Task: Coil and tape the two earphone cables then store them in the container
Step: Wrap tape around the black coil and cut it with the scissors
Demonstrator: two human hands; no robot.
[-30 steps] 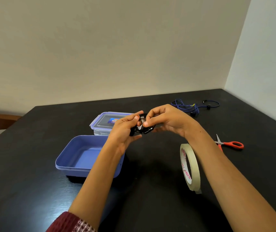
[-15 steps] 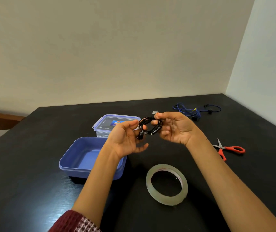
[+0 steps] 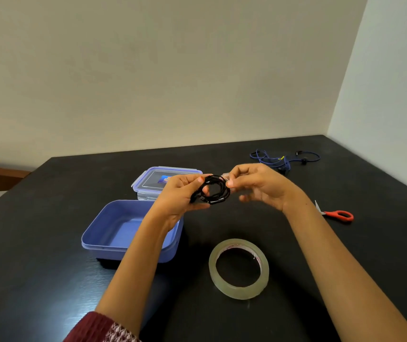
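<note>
Dark table (image 3: 49, 280) is bearing all items; the open blue container (image 3: 91, 243) is sitting just below and left of the left fingers, judged to be placed there so that a finished bundle can drop in; nothing is lying in it yet.

Its lid (image 3: 148, 180) is lying behind the left fingers. The lid's sticker (image 3: 164, 179) is showing blue print, not legible.

The tape roll (image 3: 237, 291) is lying flat, below both sets of fingers and within easy reach; the red lettering inside its core is too small to read.

The left hand (image 3: 182, 193) is gripping the black earphone coil (image 3: 218, 191) in the air, presumably stopping the loops springing open; the right hand (image 3: 259, 186) is pinching the coil's upper right rim with thumb and forefinger, the other fingers loosely curled. A clear tape strip may be there; this cannot be confirmed.

The blue earphone cable (image 3: 284, 160) is lying uncoiled beyond the right fingers; the red scissors (image 3: 338, 215) are lying well right of them.
</note>
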